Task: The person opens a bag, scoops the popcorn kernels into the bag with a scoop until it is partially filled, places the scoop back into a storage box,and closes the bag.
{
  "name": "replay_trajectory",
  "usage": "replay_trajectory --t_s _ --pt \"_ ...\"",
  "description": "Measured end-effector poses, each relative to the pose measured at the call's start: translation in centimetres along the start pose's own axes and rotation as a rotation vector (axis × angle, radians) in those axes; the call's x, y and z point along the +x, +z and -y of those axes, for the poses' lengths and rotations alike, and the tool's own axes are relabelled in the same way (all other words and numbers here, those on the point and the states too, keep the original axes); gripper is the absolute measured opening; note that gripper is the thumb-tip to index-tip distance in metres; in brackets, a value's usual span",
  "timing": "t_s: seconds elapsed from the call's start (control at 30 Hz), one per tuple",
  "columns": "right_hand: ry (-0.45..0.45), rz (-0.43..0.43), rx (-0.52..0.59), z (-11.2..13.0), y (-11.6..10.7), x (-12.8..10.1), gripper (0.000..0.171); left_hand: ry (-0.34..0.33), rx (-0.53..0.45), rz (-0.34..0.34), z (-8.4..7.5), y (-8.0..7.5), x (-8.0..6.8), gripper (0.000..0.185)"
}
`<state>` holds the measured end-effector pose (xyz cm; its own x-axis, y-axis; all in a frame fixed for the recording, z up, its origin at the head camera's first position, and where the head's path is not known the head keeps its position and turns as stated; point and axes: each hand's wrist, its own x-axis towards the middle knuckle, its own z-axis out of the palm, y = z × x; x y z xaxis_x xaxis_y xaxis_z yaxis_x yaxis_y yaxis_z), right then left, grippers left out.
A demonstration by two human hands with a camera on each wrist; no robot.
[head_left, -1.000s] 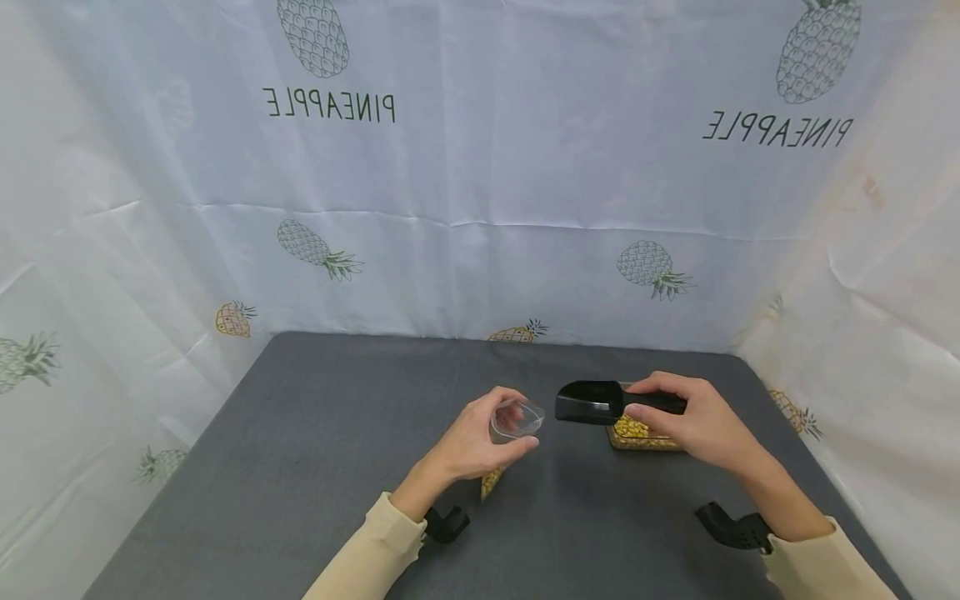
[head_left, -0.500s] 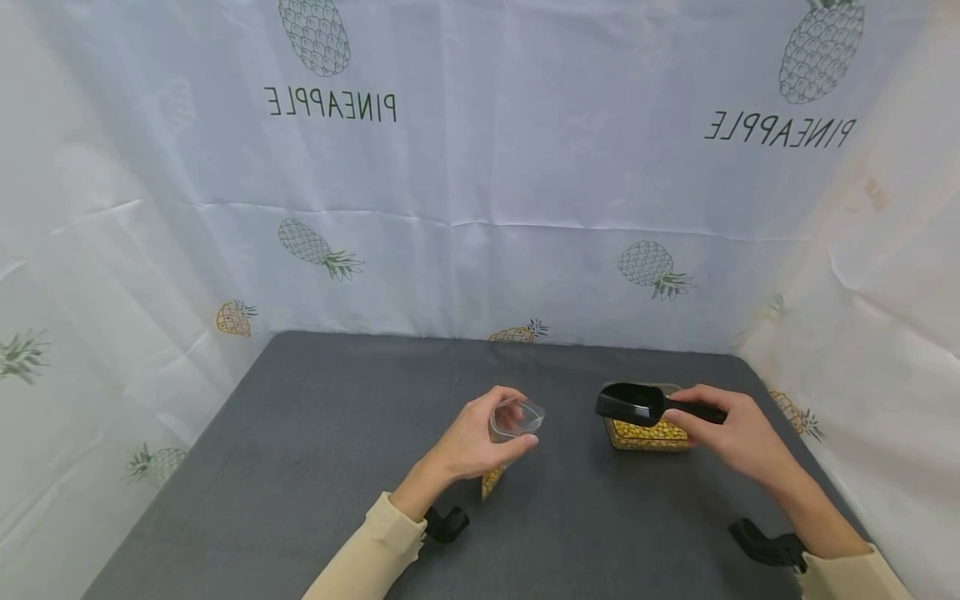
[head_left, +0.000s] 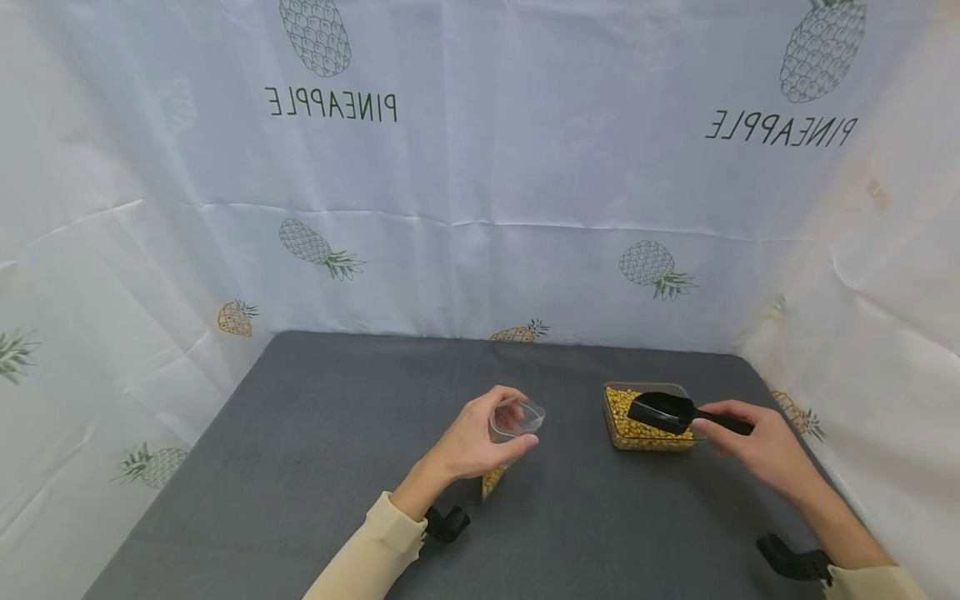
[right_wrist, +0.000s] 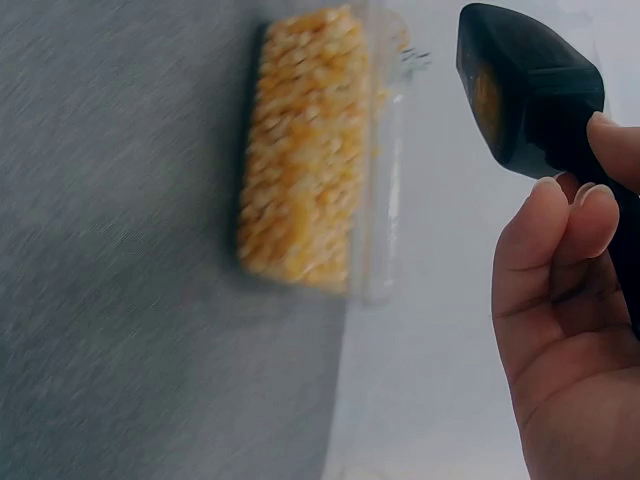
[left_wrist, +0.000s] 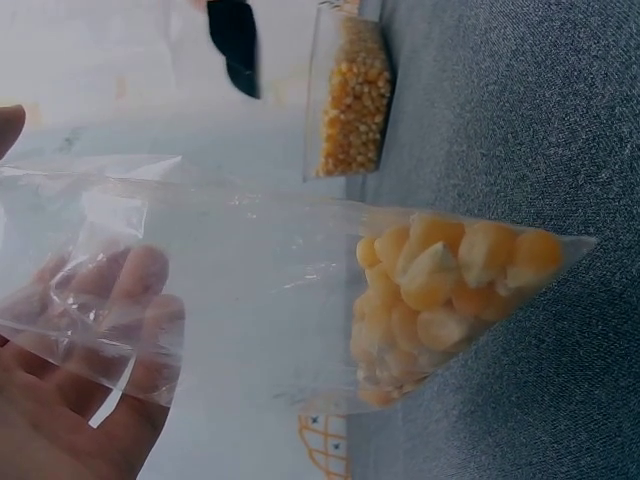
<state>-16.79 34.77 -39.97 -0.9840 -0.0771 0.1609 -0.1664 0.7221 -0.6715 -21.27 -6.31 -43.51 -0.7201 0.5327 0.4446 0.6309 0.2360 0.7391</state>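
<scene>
My left hand [head_left: 472, 442] holds a clear plastic bag [head_left: 510, 429] open at its mouth above the grey table [head_left: 315, 433]. Yellow corn kernels [left_wrist: 440, 285] fill the bag's lower corner. My right hand [head_left: 757, 446] grips the handle of a black scoop [head_left: 663, 412], whose bowl hangs over a clear tub of corn kernels [head_left: 647, 417] at the right. In the right wrist view the scoop [right_wrist: 530, 95] is above the tub [right_wrist: 310, 150], apart from the kernels.
A pineapple-printed white cloth [head_left: 480, 183] walls the table at the back and both sides. The tub stands near the table's right back corner. Bare grey tabletop lies to the left and in front of my hands.
My right hand has carried the scoop rightward, from beside the bag's mouth to over the tub of corn. The left hand and bag have stayed put.
</scene>
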Motion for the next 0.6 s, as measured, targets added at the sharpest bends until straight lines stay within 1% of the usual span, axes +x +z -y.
replay_trajectory --t_s 0.17,0.33,0.6 --pt "0.055 0.011 -0.014 -1.1 -0.2 -0.1 0.046 0.006 0.003 -0.005 0.0 -0.1 0.1 0.045" --pt "0.091 0.024 -0.022 -2.1 -0.4 0.0 0.051 0.012 0.000 -0.006 0.0 -0.1 0.1 0.045" --pt "0.095 0.037 -0.058 -2.8 -0.6 0.2 0.052 -0.002 0.000 -0.008 0.1 0.0 0.0 0.046"
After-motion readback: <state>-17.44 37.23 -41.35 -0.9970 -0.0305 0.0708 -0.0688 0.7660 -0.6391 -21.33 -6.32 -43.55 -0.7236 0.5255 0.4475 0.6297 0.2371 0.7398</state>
